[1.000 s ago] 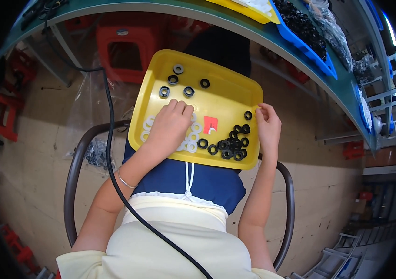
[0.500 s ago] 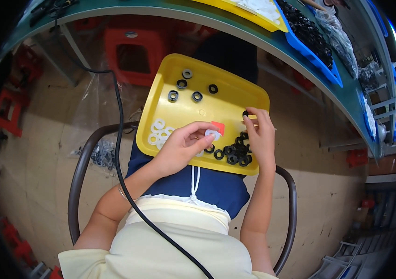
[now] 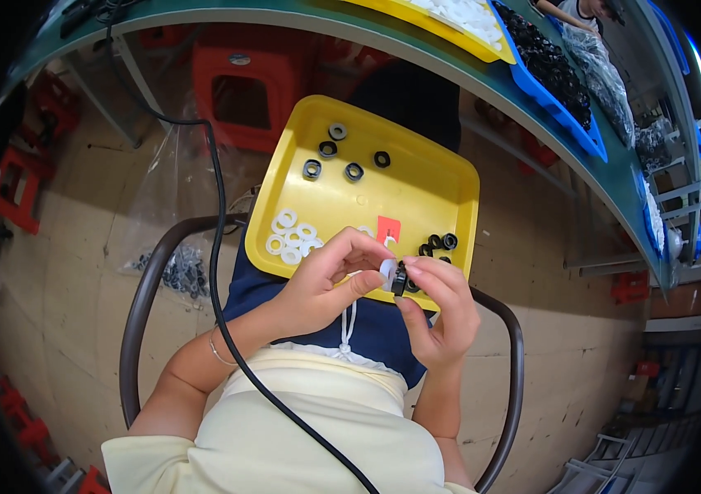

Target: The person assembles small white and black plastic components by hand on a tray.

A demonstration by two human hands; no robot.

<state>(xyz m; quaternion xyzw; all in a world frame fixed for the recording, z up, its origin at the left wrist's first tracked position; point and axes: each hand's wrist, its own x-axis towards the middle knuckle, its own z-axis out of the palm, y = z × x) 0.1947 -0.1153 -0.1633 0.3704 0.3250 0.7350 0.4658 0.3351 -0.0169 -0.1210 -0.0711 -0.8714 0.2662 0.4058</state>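
A yellow tray (image 3: 416,189) rests on my lap. Above its near edge, my left hand (image 3: 327,276) pinches a white plastic ring (image 3: 386,272) between thumb and fingers. Right beside it, my right hand (image 3: 447,309) grips a black ring (image 3: 400,281) turned on edge. The two rings face each other, close together or touching; I cannot tell which. White rings (image 3: 292,253) lie loose at the tray's near left. Black rings (image 3: 449,241) are at the near right, some hidden behind my right hand. Several dark rings (image 3: 353,171) and a greyish one (image 3: 337,131) are spread out at the far left.
A red square (image 3: 388,226) is in the tray. A black cable (image 3: 217,189) hangs across my left side. Beyond is a green bench (image 3: 301,20) with a yellow tray of white parts (image 3: 459,23) and a blue tray of black parts (image 3: 535,70). Another person's arm (image 3: 563,15) reaches in there.
My right hand has brought a black ring from the tray's right side toward my left hand. The white ring has tilted on edge, and both hands now meet over the near edge.
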